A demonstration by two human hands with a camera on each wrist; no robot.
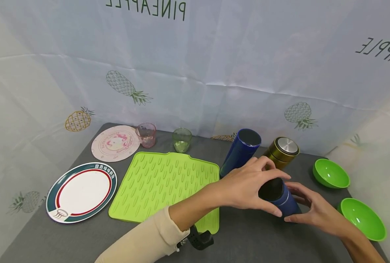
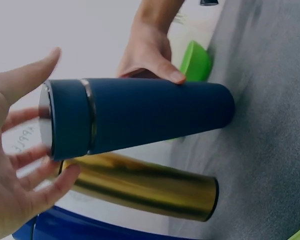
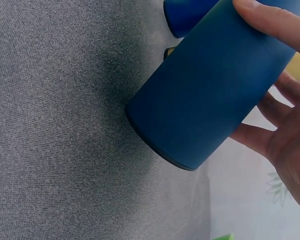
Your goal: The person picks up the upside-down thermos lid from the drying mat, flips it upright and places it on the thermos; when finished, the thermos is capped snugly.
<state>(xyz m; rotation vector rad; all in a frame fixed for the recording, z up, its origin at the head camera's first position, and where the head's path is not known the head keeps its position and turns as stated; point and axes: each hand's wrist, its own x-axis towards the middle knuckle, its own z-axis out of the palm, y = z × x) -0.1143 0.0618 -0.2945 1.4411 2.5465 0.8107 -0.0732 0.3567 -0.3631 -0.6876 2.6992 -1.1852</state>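
A matte blue thermos flask (image 1: 285, 202) with a dark lid top stands at the right of the table. My right hand (image 1: 316, 210) grips its body, thumb on the near side and fingers behind, as the right wrist view also shows on the flask (image 3: 205, 85). My left hand (image 1: 251, 182) is spread around the lid (image 2: 70, 117); its thumb stands off the lid in the left wrist view, while some fingers lie behind it. Behind are a gold thermos (image 1: 282, 149) and a glossy dark-blue thermos (image 1: 242, 148). Whether the held flask's base touches the table is unclear.
Two green bowls (image 1: 331, 173) sit at the right edge. A lime drying mat (image 1: 165, 182) lies mid-table, under my left forearm. Beyond it are a green glass (image 1: 182, 140) and a pink glass (image 1: 146, 135); a pink plate (image 1: 116, 143) and white plate (image 1: 83, 193) lie left.
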